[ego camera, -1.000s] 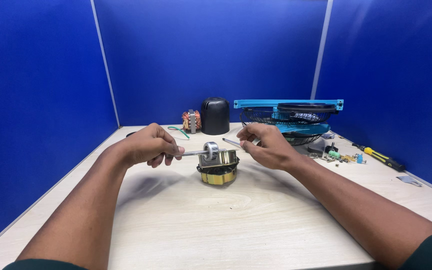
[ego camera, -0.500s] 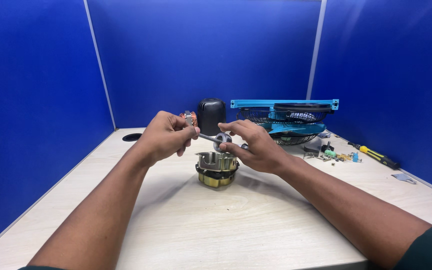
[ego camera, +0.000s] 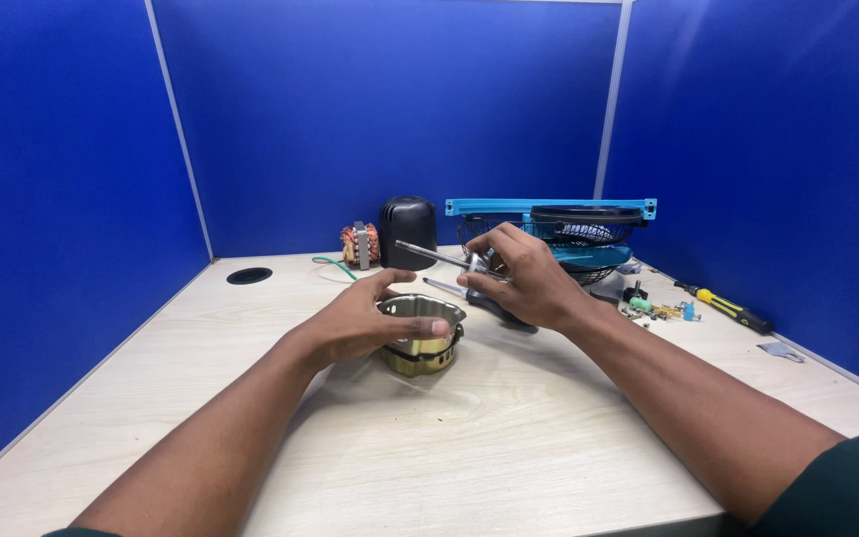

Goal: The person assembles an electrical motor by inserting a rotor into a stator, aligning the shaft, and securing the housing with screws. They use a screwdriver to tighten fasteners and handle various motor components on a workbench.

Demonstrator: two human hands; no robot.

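While left hand (ego camera: 370, 320) cups the metal housing (ego camera: 422, 343) | right hand (ego camera: 529, 278) grips the shaft (ego camera: 434, 256) just above it

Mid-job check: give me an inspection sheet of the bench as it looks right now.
Surface: pale wood-grain table with a round cable hole.
Job's things: metal motor housing on the table; rotor with shaft lifted clear of it.
Clutter: stator with copper windings, black motor cover, blue fan guard, yellow-handled screwdriver, small loose parts.
Grippers: left hand grips the housing; right hand holds the rotor.
Cables: green wire.
Surroundings: blue partition walls.
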